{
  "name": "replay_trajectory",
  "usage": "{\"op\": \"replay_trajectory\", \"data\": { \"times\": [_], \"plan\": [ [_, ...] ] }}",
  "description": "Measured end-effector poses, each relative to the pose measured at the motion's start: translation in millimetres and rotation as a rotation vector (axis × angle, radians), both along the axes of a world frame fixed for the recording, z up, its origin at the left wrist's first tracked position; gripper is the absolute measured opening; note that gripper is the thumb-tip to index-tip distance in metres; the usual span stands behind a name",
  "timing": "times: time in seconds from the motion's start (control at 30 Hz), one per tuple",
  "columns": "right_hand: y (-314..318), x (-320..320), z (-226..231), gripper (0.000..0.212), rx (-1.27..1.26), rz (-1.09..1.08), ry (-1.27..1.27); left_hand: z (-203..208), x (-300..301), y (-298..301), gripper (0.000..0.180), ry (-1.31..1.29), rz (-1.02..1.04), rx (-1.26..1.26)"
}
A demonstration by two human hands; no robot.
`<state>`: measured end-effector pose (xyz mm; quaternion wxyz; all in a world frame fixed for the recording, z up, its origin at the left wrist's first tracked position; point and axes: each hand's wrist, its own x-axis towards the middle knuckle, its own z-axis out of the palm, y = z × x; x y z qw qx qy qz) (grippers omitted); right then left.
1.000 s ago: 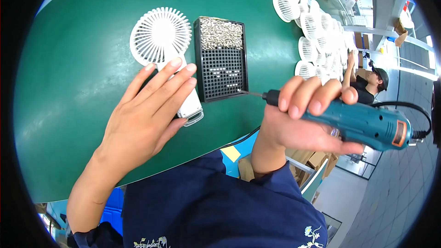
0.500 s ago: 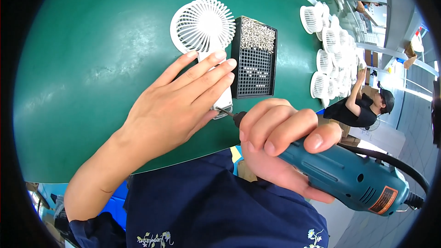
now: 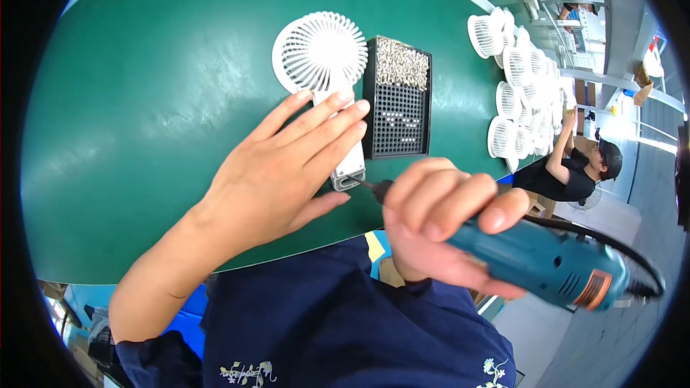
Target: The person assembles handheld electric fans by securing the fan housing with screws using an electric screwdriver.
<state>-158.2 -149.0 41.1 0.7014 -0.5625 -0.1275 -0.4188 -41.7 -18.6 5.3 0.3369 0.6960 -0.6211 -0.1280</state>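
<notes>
A white handheld fan (image 3: 320, 50) lies on the green table with its round slatted head away from me. My left hand (image 3: 287, 151) rests across its handle, fingers stretched out, the thumb apart near the handle's end. My right hand (image 3: 453, 215) is wrapped round a teal electric screwdriver (image 3: 535, 262) with a black cable. Its thin bit points left at the handle's near end (image 3: 348, 177); whether the bit touches a screw I cannot tell. Beside the fan lies a black screw tray (image 3: 367, 100) with small silver screws heaped at its far end and several in its holes.
More white fans (image 3: 507, 104) stand grouped along the table's right side. The green table (image 3: 158, 136) curves along its near edge close to my body. Beyond the fans, a co-worker in a black cap (image 3: 575, 165) has an arm raised; another person is farther back.
My left thumb has moved away from the handle's end, baring more of it. The screwdriver's body has tilted up a little. Fan and tray sit slightly lower in the picture.
</notes>
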Motion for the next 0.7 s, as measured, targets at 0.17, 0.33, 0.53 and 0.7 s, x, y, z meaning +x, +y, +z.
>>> {"op": "replay_trajectory", "data": {
  "times": [0.17,0.33,0.53,0.7],
  "plan": [
    [-21,-20,13,0.064,0.292,-0.063,-0.024,13,1,14,0.073,-0.128,0.028,0.075],
    [-35,-83,-14,0.079,0.623,-0.102,0.052,28,17,17,0.069,-0.265,-0.087,0.1],
    [-7,-77,-56,0.073,1.005,-0.188,0.148,26,155,-34,0.071,-0.488,0.32,-0.172],
    [-11,-88,-77,0.073,0.818,-0.123,0.108,43,126,-89,0.055,-0.343,0.312,-0.376]
  ]
}}
